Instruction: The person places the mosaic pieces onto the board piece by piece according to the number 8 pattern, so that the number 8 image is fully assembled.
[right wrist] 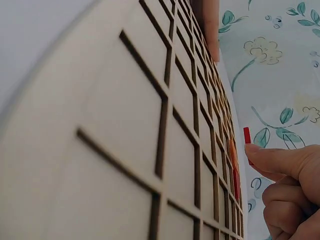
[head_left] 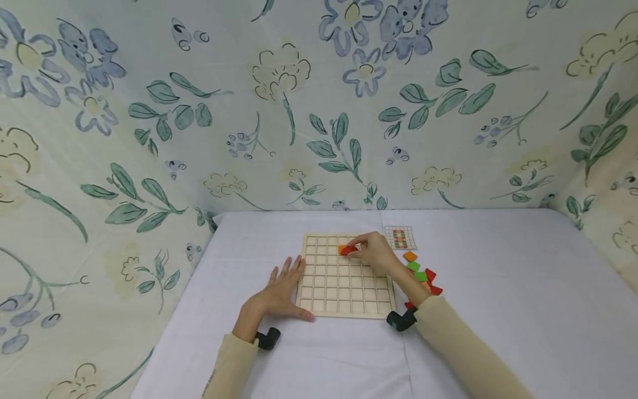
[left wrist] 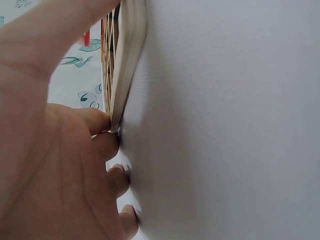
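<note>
A square wooden grid board [head_left: 344,281] lies on the white-covered table. My left hand [head_left: 281,295] rests at its left side with fingers spread; in the left wrist view some fingertips touch the board's edge [left wrist: 131,55]. Over the far part of the board, my right hand [head_left: 377,253] pinches a small red tile [right wrist: 246,134] between thumb and finger. The right wrist view shows this tile held apart from the grid. Beneath it, an orange tile [right wrist: 233,152] and another red tile [right wrist: 236,183] sit in grid cells. The right hand partly covers the far right cells in the head view.
Loose red, green and orange tiles [head_left: 421,276] lie right of the board, partly behind the right forearm. A printed pattern card [head_left: 400,238] lies beyond them at the back. Floral cloth [head_left: 319,127] hangs behind the table.
</note>
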The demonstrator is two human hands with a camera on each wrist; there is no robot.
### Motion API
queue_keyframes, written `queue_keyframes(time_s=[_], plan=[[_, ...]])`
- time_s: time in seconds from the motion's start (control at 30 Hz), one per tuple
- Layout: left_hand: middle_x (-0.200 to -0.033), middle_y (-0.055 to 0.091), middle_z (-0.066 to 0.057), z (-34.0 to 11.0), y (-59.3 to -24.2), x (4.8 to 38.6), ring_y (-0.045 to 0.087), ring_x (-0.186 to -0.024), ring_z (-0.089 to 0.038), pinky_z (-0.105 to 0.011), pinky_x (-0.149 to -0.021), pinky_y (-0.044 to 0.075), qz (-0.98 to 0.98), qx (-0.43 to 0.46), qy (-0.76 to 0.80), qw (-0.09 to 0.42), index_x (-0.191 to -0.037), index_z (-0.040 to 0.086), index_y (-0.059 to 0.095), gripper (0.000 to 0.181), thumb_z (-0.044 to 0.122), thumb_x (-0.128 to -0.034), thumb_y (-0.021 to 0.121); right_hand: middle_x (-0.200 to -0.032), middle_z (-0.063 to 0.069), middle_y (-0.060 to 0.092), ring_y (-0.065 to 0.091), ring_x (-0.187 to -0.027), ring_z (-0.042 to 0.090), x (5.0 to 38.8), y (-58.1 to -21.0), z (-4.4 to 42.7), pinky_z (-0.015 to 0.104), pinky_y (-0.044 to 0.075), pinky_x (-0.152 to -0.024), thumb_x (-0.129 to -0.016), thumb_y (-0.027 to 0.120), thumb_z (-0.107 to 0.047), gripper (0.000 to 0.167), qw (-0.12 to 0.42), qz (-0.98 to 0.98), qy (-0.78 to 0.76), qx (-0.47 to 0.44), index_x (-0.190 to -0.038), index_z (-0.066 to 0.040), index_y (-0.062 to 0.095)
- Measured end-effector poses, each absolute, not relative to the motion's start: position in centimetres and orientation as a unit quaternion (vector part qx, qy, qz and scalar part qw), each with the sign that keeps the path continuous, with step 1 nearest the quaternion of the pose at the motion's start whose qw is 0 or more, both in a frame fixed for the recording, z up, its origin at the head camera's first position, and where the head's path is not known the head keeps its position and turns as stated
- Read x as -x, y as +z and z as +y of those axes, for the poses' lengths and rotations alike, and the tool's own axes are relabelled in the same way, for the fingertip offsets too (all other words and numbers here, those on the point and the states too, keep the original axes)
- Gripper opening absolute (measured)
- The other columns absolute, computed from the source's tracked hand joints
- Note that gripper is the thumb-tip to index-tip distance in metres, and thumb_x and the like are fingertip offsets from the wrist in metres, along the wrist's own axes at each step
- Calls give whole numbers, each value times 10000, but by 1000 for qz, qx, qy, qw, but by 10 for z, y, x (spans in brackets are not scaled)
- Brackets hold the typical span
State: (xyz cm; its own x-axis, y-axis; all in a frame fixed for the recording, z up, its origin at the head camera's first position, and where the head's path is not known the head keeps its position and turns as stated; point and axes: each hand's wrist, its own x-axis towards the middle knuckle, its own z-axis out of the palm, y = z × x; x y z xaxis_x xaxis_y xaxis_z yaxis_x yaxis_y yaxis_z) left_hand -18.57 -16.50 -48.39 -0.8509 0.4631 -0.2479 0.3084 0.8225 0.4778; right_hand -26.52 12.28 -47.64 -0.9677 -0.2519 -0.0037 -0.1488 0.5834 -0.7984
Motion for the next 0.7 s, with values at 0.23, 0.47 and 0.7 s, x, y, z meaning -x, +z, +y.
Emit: queue_keyframes(time_s=[0.23, 0.47, 0.7], plan=[[-1757, -53, -120, -166, -486, 188, -102, -1627, -356, -629, -1303, -29, 939, -206, 212, 179, -1666, 57, 26, 1393, 612, -718, 882, -552, -38, 365, 309, -533, 107, 273, -480, 100, 229, 273, -511, -877, 820, -95, 239, 66, 883, -450, 114, -1102, -20, 793], [-1758, -47, -120, -165, -487, 189, -97, -1628, -356, -631, -1303, -25, 939, -202, 212, 178, -1666, 56, 34, 1401, 603, -706, 895, -554, -39, 371, 324, -519, 101, 276, -485, 94, 226, 277, -500, -869, 825, -88, 252, 74, 883, -450, 107, -1109, -20, 789], [-1756, -47, -116, -164, -486, 189, -94, -1628, -351, -621, -1305, -31, 941, -203, 207, 176, -1667, 63, 38, 1402, 604, -701, 898, -563, -38, 395, 342, -520, 106, 279, -488, 95, 226, 276, -483, -864, 833, -109, 251, 79, 884, -450, 97, -1104, -48, 794]])
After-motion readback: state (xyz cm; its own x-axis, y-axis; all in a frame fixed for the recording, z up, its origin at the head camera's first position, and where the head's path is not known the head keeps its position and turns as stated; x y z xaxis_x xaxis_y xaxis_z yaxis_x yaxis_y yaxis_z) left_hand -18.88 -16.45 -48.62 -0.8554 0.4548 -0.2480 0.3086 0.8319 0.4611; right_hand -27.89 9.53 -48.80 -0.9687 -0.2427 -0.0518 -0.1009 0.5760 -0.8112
